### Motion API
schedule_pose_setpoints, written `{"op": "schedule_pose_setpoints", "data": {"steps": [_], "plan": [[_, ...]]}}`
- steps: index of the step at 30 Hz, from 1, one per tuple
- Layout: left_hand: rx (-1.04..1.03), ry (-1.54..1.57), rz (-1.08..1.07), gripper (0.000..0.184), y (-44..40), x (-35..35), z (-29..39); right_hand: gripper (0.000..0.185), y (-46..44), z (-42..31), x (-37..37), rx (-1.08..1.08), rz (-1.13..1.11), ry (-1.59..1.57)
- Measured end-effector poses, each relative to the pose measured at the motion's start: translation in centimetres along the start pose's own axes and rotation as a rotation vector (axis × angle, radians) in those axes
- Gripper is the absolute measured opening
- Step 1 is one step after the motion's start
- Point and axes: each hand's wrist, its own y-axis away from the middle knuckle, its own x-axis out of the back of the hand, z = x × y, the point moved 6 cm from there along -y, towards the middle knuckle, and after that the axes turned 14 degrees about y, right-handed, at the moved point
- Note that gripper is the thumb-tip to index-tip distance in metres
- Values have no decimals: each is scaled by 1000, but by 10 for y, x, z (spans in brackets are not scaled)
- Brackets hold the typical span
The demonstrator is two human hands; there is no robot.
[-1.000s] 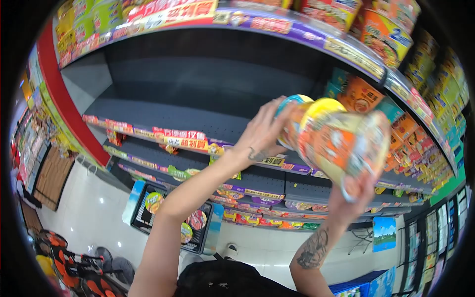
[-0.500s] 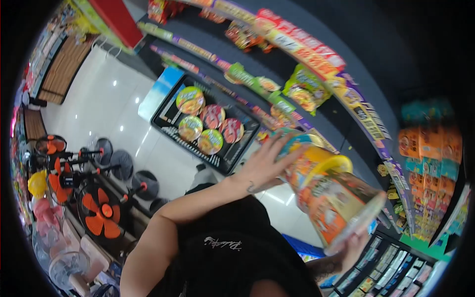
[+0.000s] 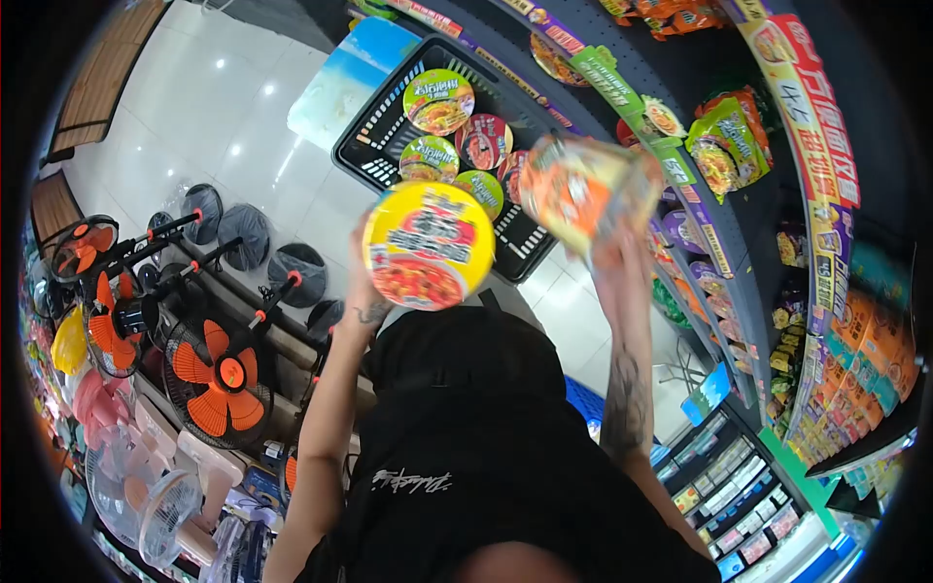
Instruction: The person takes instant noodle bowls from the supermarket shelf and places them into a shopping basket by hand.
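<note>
My left hand [image 3: 361,284] grips an instant noodle cup [image 3: 429,245] from its left side, its round yellow lid facing up at me; most of the fingers are hidden behind it. My right hand [image 3: 618,248] holds an orange and cream noodle cup [image 3: 580,197], tilted and smeared by motion. Both cups are above the near side of a black shopping basket [image 3: 362,138]. Inside the basket lie several bowl noodles, such as a green-lidded bowl [image 3: 438,101] and a red-lidded bowl [image 3: 483,142].
Shelves with noodle packets [image 3: 724,146] and price strips [image 3: 812,117] curve along the right. Standing fans [image 3: 219,377] with orange blades line the left. A blue and white panel [image 3: 352,83] adjoins the basket. Pale tiled floor [image 3: 233,107] shows at upper left.
The stacked cups have come apart, one now in each hand. My left hand has moved left with the yellow-lidded cup; my right hand has moved up toward the basket. The view has shifted.
</note>
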Motion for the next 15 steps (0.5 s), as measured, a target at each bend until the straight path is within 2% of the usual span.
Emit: {"op": "schedule_pose_setpoints", "data": {"steps": [1, 2, 3, 4, 5, 7, 8, 10, 11, 13, 14, 15], "plan": [[154, 277, 168, 66, 5, 27, -16, 44, -38, 31, -7, 18, -60, -5], [171, 357, 198, 55, 8, 46, -24, 47, -57, 38, -34, 1, -76, -48], [184, 434, 231, 45, 11, 62, -29, 49, -86, 71, -38, 15, -187, 32], [228, 519, 280, 36, 17, 74, -24, 50, -107, 99, -48, -25, -196, 25], [72, 157, 180, 33, 22, 90, -21, 50, -127, 129, -52, -85, -189, 36], [-2, -116, 52, 34, 32, 87, 9, 44, -155, 179, -61, -178, -97, 17], [11, -122, 59, 34, 36, 90, 0, 44, -167, 199, -63, -193, -100, 14], [206, 854, 234, 42, 46, 97, -38, 39, -182, 228, -69, -281, -42, -91], [217, 850, 242, 42, 51, 98, -45, 39, -186, 236, -71, -295, -39, -93], [335, 1104, 280, 50, 61, 96, -64, 36, -192, 241, -78, -221, -57, -152], [313, 1071, 189, 47, 64, 96, -77, 34, -195, 243, -80, -242, -24, -162], [436, 1041, 405, 46, 72, 102, -109, 34, -195, 244, -81, -248, -21, -165]]}}
